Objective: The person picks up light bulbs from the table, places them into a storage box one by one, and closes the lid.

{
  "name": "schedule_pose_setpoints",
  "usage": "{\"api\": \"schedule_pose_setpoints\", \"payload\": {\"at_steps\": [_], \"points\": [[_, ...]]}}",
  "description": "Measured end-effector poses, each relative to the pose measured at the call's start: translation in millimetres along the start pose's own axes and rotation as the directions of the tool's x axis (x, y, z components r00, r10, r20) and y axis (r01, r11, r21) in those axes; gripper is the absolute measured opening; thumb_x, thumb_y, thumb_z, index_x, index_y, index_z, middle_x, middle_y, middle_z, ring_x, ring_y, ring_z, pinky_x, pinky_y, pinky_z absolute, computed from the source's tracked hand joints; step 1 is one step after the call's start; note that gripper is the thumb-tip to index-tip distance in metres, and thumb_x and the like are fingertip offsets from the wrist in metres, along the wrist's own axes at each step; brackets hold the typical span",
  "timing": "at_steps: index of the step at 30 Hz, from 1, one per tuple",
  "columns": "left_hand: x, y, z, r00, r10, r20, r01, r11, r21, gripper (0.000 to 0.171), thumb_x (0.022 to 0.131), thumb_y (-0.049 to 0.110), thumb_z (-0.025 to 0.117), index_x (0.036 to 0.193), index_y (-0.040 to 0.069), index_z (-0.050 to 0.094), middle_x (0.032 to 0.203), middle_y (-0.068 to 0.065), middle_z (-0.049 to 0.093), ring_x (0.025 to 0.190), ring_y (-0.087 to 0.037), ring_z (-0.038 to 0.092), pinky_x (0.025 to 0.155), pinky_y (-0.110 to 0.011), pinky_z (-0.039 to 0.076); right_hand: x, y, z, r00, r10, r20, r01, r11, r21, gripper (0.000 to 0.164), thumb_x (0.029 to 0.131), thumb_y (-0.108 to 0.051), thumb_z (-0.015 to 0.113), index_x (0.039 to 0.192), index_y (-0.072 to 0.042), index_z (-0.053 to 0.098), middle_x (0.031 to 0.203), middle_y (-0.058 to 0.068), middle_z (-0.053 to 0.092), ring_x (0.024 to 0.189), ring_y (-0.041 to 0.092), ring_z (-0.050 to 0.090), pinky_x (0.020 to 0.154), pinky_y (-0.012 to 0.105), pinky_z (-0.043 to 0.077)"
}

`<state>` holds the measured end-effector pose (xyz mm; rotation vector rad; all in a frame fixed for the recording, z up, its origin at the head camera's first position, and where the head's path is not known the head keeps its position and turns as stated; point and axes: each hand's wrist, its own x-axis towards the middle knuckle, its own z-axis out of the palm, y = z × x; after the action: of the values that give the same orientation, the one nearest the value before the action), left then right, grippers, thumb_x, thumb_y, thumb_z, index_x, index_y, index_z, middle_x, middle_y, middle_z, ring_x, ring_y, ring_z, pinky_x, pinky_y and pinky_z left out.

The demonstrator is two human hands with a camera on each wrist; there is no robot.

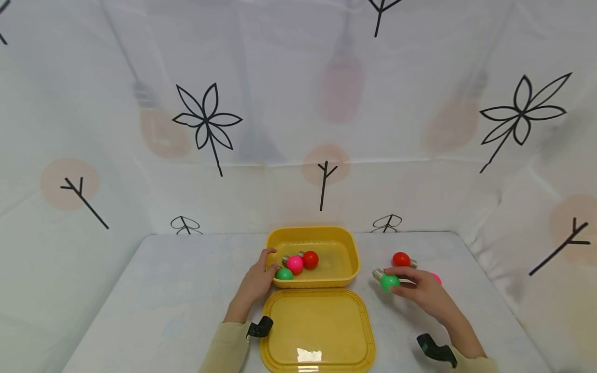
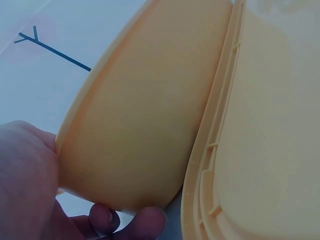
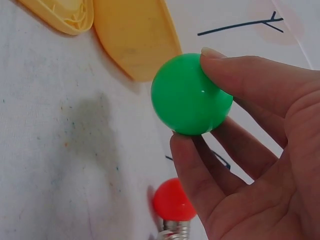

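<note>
Yellow plastic makes up the lid [image 1: 319,326], nearest on the tabletop [image 1: 163,316]. The head view shows the green bulb's [image 1: 389,283] metal base, hidden in the right wrist view. Of the hands, the right [image 1: 422,291] pinches that bulb right of the box [image 1: 312,284], thumb and fingers only its globe's width apart; the left [image 1: 258,282] curls round the box's left side. Inside sit three bulbs [image 1: 295,264]: green, pink, red. A red bulb [image 1: 401,259] lies beyond the right hand.
</note>
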<state>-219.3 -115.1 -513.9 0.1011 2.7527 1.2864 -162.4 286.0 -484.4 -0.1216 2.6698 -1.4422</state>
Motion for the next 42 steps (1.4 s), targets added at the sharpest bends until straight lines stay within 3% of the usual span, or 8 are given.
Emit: {"api": "schedule_pose_setpoints", "payload": {"at_steps": [9,15,22,35,42], "points": [[0.2,0.3,-0.2,1.000,-0.005,-0.001,0.005,1.000,-0.002,0.043,0.102,0.025,0.049,0.143,0.019,0.040,0.082,-0.006,0.055,0.068,-0.022,0.051,0.065,-0.035,0.042,4.4,-2.9,1.0,1.000,-0.026,0.009,0.026,0.999,0.041,0.038,0.086,-0.020,0.079,0.122,-0.010,0.070,0.129,0.014,0.058,0.112,0.030,0.057,0.088,0.033,0.053],[0.6,0.7,0.0,1.000,0.002,0.002,-0.002,1.000,-0.003,0.042,0.103,0.026,0.049,0.143,0.019,0.040,0.080,-0.007,0.054,0.065,-0.023,0.050,0.063,-0.035,0.041,7.5,-5.4,1.5,0.998,-0.055,0.008,0.054,0.997,0.063,0.038,0.086,-0.021,0.079,0.122,-0.011,0.070,0.127,0.013,0.061,0.112,0.030,0.057,0.089,0.032,0.053],[0.0,1.0,-0.3,1.000,0.002,-0.014,-0.002,1.000,0.014,0.041,0.102,0.027,0.051,0.142,0.019,0.042,0.101,-0.010,0.060,0.078,-0.024,0.054,0.068,-0.037,0.042,11.4,-10.5,6.9,0.998,-0.058,0.008,0.057,0.993,0.105,0.039,0.086,-0.020,0.079,0.123,-0.011,0.070,0.124,0.011,0.062,0.111,0.030,0.058,0.088,0.031,0.053],[-0.8,-0.4,-0.9,1.000,0.014,-0.009,-0.014,1.000,0.004,0.042,0.102,0.026,0.050,0.143,0.018,0.042,0.094,-0.009,0.060,0.071,-0.023,0.052,0.063,-0.036,0.040,16.6,-20.9,12.6,0.991,-0.131,0.017,0.127,0.983,0.133,0.039,0.088,-0.018,0.077,0.124,-0.007,0.069,0.121,0.013,0.063,0.108,0.027,0.062,0.089,0.028,0.052],[0.3,-1.7,0.1,1.000,0.012,-0.019,-0.011,1.000,0.023,0.041,0.102,0.026,0.050,0.142,0.020,0.042,0.105,-0.011,0.062,0.080,-0.025,0.054,0.069,-0.037,0.042,20.4,-22.2,16.9,0.993,-0.118,0.027,0.113,0.983,0.144,0.038,0.088,-0.018,0.077,0.124,-0.009,0.069,0.122,0.011,0.064,0.107,0.022,0.063,0.089,0.027,0.052]]}}
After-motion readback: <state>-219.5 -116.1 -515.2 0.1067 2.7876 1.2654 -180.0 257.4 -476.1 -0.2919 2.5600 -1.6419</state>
